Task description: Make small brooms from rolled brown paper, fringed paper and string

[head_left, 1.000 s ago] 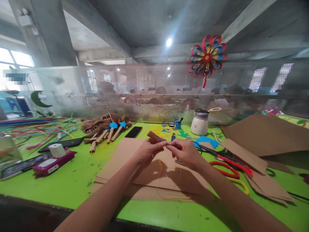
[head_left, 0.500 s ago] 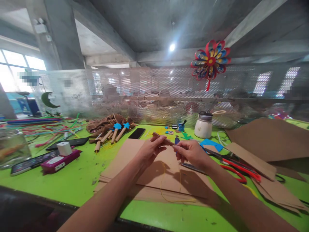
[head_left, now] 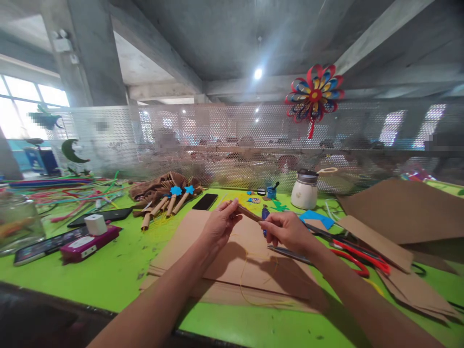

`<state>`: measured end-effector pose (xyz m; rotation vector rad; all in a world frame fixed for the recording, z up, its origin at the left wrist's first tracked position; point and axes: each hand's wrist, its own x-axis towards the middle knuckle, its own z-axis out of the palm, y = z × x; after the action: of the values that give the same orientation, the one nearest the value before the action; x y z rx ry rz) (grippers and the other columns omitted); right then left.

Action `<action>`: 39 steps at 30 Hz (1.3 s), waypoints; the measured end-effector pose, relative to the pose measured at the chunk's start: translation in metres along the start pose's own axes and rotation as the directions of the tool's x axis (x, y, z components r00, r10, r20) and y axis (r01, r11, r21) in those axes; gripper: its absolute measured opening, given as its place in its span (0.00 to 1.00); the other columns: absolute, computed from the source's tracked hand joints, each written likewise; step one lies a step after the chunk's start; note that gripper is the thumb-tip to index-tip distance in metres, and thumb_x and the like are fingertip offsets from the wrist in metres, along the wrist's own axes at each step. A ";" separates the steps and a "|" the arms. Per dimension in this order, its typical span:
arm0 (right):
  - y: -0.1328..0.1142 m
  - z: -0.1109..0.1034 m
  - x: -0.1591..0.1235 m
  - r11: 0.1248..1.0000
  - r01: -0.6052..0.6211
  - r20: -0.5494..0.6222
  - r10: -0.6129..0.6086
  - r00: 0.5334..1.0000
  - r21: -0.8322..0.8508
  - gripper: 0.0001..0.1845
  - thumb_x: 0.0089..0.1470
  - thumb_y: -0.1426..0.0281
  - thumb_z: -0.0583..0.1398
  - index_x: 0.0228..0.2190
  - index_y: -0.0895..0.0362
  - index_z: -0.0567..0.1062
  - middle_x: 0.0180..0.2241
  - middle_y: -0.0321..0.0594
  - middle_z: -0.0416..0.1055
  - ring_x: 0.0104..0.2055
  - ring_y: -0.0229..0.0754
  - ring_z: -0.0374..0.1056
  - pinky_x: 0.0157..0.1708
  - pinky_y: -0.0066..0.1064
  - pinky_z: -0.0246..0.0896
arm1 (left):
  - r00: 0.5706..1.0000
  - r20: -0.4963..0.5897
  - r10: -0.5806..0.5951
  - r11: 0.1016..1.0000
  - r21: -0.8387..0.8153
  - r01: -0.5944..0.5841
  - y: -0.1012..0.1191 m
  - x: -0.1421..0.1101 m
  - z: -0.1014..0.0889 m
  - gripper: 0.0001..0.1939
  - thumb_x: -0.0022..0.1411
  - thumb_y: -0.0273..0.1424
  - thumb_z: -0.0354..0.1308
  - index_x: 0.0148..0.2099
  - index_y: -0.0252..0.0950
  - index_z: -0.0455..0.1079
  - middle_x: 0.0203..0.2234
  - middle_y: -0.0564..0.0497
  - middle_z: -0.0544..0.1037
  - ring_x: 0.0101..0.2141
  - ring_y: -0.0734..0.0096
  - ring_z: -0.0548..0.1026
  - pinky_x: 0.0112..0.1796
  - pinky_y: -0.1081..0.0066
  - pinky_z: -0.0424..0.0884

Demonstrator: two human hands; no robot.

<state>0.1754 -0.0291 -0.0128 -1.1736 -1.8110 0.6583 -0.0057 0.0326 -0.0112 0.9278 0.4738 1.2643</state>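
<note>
Between my two hands I hold a narrow folded strip of brown kraft paper (head_left: 250, 213), raised above a stack of brown paper sheets (head_left: 188, 237). My left hand (head_left: 223, 222) pinches its left end between thumb and fingers. At the right end, my right hand (head_left: 284, 229) grips it with curled fingers. A thin yellow thread (head_left: 242, 280) lies looped on the stack below. Just behind my right hand stands a small dark blue bottle (head_left: 265, 212), partly hidden. Grey metal tweezers or scissors (head_left: 290, 253) lie under my right wrist.
Red-handled scissors (head_left: 358, 256) and brown paper pieces (head_left: 416, 285) lie at right. Behind are a white jar (head_left: 304, 191), a black phone (head_left: 205, 201) and paper rolls with blue shapes (head_left: 176, 203). At left sit a purple power strip (head_left: 90, 244) and a glass jar (head_left: 21, 224).
My left hand has shifted slightly left and its fingers cover more of the strip's left end. My right hand stays almost in place, still gripping the other end.
</note>
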 end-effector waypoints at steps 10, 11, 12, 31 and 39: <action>-0.008 0.004 -0.002 0.999 0.046 -0.003 -0.046 0.999 -0.006 0.20 0.53 0.58 0.57 0.18 0.58 0.70 0.16 0.36 0.70 0.15 0.33 0.63 0.18 0.25 0.57 | 0.999 -0.008 0.051 0.999 0.012 -0.051 0.002 -0.001 0.005 0.17 0.40 0.33 0.71 0.27 0.32 0.67 0.20 0.57 0.70 0.22 0.83 0.67 0.27 0.79 0.63; -0.008 0.004 -0.002 0.999 0.050 -0.006 -0.050 0.999 -0.002 0.20 0.53 0.58 0.57 0.18 0.58 0.70 0.16 0.36 0.70 0.15 0.33 0.63 0.18 0.25 0.57 | 0.999 -0.002 0.052 0.999 0.012 -0.052 0.002 -0.001 0.005 0.17 0.40 0.33 0.71 0.26 0.32 0.66 0.20 0.57 0.70 0.22 0.83 0.66 0.26 0.79 0.63; -0.007 0.005 -0.001 0.999 0.050 -0.010 -0.050 0.999 0.004 0.20 0.53 0.58 0.57 0.18 0.58 0.70 0.16 0.36 0.70 0.15 0.33 0.63 0.18 0.25 0.57 | 0.999 0.005 0.049 0.999 0.016 -0.049 0.002 -0.001 0.005 0.17 0.40 0.34 0.71 0.26 0.32 0.66 0.19 0.57 0.69 0.21 0.83 0.66 0.25 0.79 0.63; -0.003 0.020 0.002 1.000 -0.018 -0.094 0.018 0.995 0.009 0.15 0.53 0.61 0.56 0.26 0.59 0.74 0.15 0.34 0.69 0.14 0.33 0.60 0.16 0.24 0.54 | 0.999 0.034 0.018 0.988 0.151 -0.023 -0.012 0.002 -0.002 0.15 0.47 0.39 0.66 0.28 0.34 0.67 0.24 0.53 0.73 0.27 0.75 0.71 0.31 0.74 0.66; -0.010 0.022 -0.002 0.999 0.016 -0.104 -0.019 0.994 -0.032 0.15 0.53 0.64 0.56 0.19 0.57 0.70 0.14 0.33 0.67 0.13 0.31 0.57 0.15 0.22 0.50 | 0.997 -0.027 0.067 0.990 0.130 -0.063 -0.013 0.002 -0.001 0.19 0.42 0.40 0.68 0.23 0.32 0.65 0.18 0.55 0.69 0.21 0.79 0.66 0.26 0.76 0.62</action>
<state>0.1526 -0.0345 -0.0168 -1.1899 -1.7472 0.5501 0.0023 0.0347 -0.0218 1.0405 0.5586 1.3203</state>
